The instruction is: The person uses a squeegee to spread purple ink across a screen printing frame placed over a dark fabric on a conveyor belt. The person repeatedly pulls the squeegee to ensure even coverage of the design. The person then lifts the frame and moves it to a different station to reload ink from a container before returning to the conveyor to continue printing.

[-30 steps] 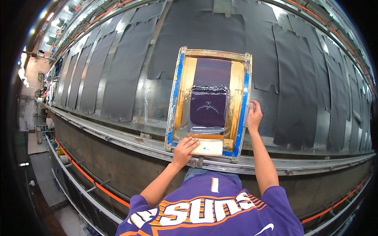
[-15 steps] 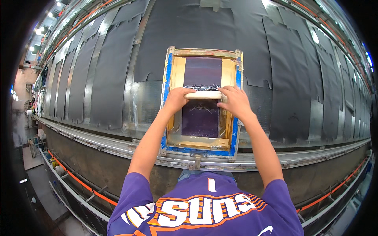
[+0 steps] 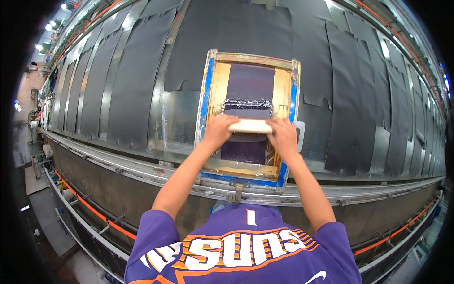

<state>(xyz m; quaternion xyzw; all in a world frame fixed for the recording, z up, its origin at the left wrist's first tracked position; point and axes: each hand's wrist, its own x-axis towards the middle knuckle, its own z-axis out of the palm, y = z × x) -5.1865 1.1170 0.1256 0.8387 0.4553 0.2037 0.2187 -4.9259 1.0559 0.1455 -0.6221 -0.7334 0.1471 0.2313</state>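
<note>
Head view: both hands grip a pale squeegee bar [image 3: 250, 126] that lies crosswise on the dark mesh of a screen-printing frame [image 3: 207, 94]. The left hand [image 3: 218, 131] is curled over the bar's end at 9 o'clock, fingers wrapped down around it; the right hand [image 3: 283, 136] is closed the same way over the end at 3 o'clock. The bar sits about midway down the mesh, level, with both forearms running up to it from 6 o'clock out of a purple jersey [image 3: 241, 251].

The frame has blue-taped outer edges and yellowish inner strips, and rests flat on a long desk [image 3: 177, 113]. Just past the bar toward 12 o'clock, a glossy ridge of dark ink [image 3: 248, 102] stretches across the mesh. On the side toward 6 o'clock the mesh shows purple.

Dark grey fabric panels [image 3: 127, 80] lie side by side along the desk, stretching away toward 9 o'clock and 3 o'clock on either side of the frame. A metal rail [image 3: 142, 168] edges the desk on the person's side, and an orange line [image 3: 94, 213] runs lower on the desk's front, at about 7 o'clock.
</note>
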